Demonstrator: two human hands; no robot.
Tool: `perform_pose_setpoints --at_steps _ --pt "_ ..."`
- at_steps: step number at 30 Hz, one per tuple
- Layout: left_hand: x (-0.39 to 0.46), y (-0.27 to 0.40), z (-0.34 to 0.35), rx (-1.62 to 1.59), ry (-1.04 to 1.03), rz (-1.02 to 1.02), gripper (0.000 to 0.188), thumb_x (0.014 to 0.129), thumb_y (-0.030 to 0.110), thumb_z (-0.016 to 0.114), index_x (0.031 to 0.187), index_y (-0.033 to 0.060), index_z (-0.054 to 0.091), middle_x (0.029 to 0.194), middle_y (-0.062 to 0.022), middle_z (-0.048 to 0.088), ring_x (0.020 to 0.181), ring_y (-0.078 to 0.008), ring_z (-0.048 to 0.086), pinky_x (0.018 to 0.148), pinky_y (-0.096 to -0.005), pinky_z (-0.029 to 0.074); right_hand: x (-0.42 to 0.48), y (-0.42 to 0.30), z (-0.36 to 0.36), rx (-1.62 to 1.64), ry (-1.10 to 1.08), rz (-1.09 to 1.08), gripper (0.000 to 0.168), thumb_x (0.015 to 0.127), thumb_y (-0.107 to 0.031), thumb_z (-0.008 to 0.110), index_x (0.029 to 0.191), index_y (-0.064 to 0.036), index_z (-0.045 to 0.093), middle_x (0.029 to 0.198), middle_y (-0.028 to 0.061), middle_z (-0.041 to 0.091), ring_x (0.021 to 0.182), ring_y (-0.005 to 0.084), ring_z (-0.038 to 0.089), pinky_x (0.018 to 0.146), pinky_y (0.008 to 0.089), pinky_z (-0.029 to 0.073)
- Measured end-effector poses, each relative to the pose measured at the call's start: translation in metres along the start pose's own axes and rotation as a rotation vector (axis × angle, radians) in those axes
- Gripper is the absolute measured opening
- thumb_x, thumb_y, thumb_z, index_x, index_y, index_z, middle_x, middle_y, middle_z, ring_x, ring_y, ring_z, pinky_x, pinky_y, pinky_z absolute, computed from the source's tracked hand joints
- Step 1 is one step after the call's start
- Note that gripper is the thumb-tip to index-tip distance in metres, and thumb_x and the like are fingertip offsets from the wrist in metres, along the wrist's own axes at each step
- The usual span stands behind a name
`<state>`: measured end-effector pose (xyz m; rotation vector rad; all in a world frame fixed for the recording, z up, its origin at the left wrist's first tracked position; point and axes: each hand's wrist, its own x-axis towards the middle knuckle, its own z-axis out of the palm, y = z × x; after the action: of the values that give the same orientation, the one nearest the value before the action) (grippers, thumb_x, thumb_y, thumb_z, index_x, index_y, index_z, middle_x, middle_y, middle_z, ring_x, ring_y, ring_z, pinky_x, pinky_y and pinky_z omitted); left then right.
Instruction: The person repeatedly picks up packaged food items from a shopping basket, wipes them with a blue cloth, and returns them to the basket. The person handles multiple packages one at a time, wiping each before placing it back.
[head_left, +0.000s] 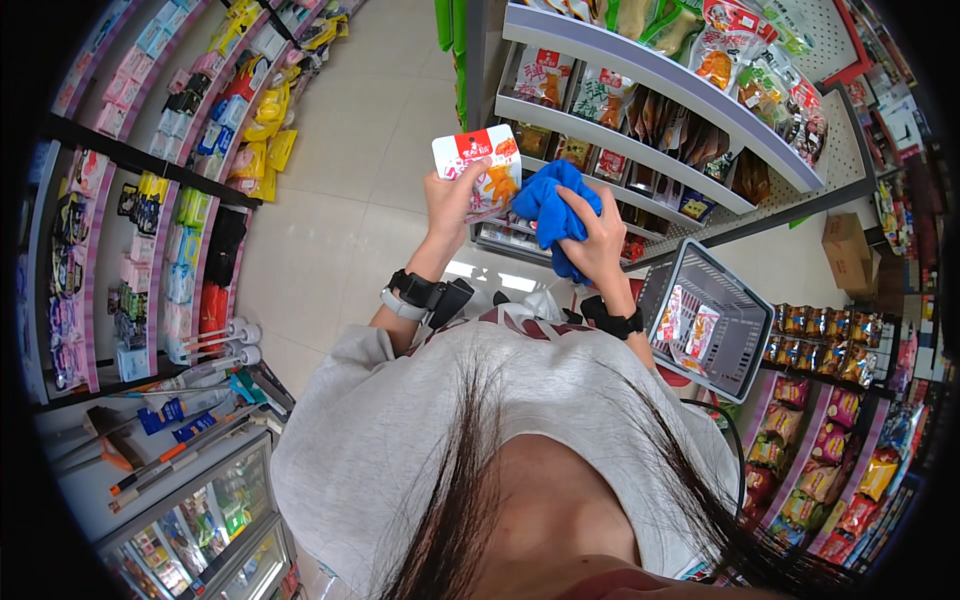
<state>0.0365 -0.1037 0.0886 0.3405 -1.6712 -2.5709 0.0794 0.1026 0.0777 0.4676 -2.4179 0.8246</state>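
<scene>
My left hand (452, 199) grips a white and red snack pouch (491, 176) by its left side, the thumb across its printed front. Bunched in my right hand (598, 229) is a blue cloth (553, 206), which is beside the pouch's right edge; whether they touch I cannot tell. Both hands are in front of a shelf rack of packaged snacks. Similar pouches lie in a grey plastic shopping basket (731, 379) to the right of my right forearm. I wear dark bands on both wrists.
The snack rack (637, 45) rises ahead and to the right, its shelf edges near my right hand. A cardboard box (847, 251) stands on the floor at the right. Shelves of packaged goods (135, 202) line the left, with mops and handles (187, 412) over a glass-topped freezer (217, 517).
</scene>
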Motion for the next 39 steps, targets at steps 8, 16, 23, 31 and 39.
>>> perform_pose_setpoints --at_steps 8,16,23,31,39 --pt "0.024 -0.026 -0.002 -0.053 -0.183 -0.203 0.034 0.087 0.02 0.067 0.11 -0.0033 0.059 0.101 -0.0105 0.066 0.086 -0.0169 0.067 0.074 -0.0308 0.053 -0.009 0.005 0.001 -0.002 -0.002 0.042 0.061 0.054 -0.009 0.071 0.114 -0.022 0.064 0.102 0.0126 0.056 0.09 0.0317 0.059 0.07 0.0398 0.052" --pt "0.102 -0.029 0.039 0.161 -0.4 -0.045 0.043 0.084 -0.009 0.056 0.122 -0.0002 0.039 0.118 -0.0146 0.056 0.105 -0.0219 0.06 0.091 -0.0372 0.051 -0.019 0.012 -0.006 -0.03 0.029 0.106 0.06 0.056 -0.009 0.072 0.114 -0.021 0.063 0.102 0.0126 0.056 0.09 0.0327 0.059 0.07 0.0401 0.052" --pt "0.187 -0.028 0.087 0.546 -0.158 0.256 0.045 0.075 -0.004 0.062 0.116 -0.0026 0.044 0.107 -0.0145 0.06 0.096 -0.0236 0.062 0.082 -0.0342 0.048 -0.029 0.018 -0.013 -0.063 0.028 0.166 0.059 0.057 -0.009 0.073 0.114 -0.021 0.062 0.101 0.0126 0.055 0.091 0.033 0.059 0.071 0.0406 0.051" --pt "0.249 -0.076 0.109 0.544 -0.203 0.41 0.049 0.072 0.006 0.063 0.12 0.0036 0.052 0.113 -0.0203 0.061 0.108 -0.0379 0.058 0.089 -0.0395 0.046 -0.035 0.018 -0.018 -0.097 0.028 0.241 0.06 0.057 -0.01 0.073 0.115 -0.022 0.061 0.103 0.0121 0.055 0.091 0.033 0.059 0.071 0.0408 0.052" --pt "0.235 -0.107 0.098 0.951 -0.144 0.428 0.061 0.073 0.015 0.068 0.125 -0.0031 0.043 0.12 -0.0301 0.051 0.113 -0.0505 0.046 0.094 -0.0477 0.042 -0.043 0.024 -0.011 -0.095 0.008 0.263 0.063 0.056 -0.009 0.073 0.116 -0.023 0.06 0.101 0.0122 0.055 0.091 0.0337 0.058 0.071 0.0416 0.051"
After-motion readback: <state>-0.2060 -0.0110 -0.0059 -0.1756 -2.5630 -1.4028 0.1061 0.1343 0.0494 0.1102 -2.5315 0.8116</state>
